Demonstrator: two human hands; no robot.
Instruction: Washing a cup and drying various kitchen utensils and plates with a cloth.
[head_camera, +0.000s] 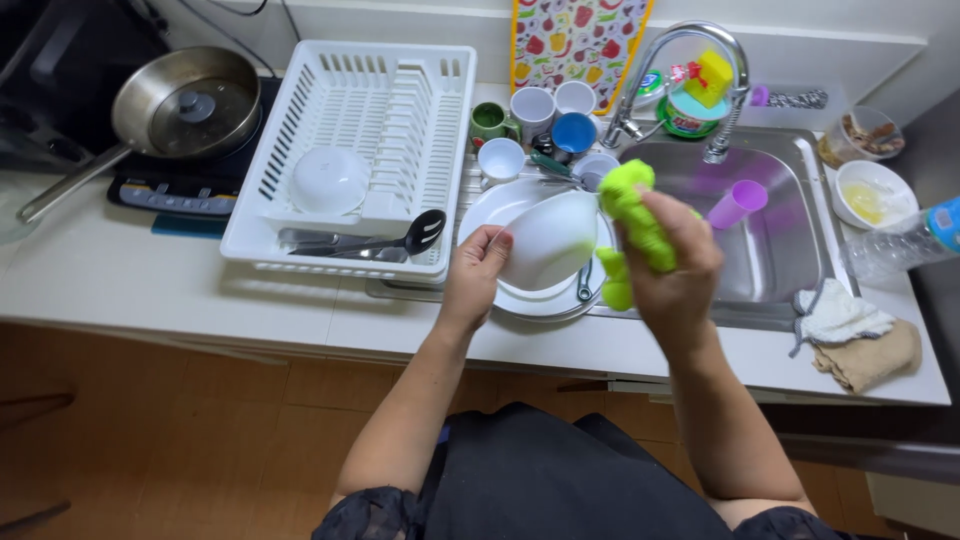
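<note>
My left hand (478, 272) grips the rim of a white bowl (548, 238), tilted on its side above a stack of white plates (520, 300). My right hand (672, 262) is closed on a bright green sponge cloth (630, 215), pressed against the bowl's right edge. Both hands hover over the counter just left of the steel sink (790, 240).
A white dish rack (350, 160) holds an upturned white bowl (328, 180) and a black ladle (420, 233). Several mugs (532, 125) stand behind the plates. A purple cup (738, 203) lies in the sink under the tap (690, 75). A pan (185, 100) sits at far left, cloths (855, 335) at right.
</note>
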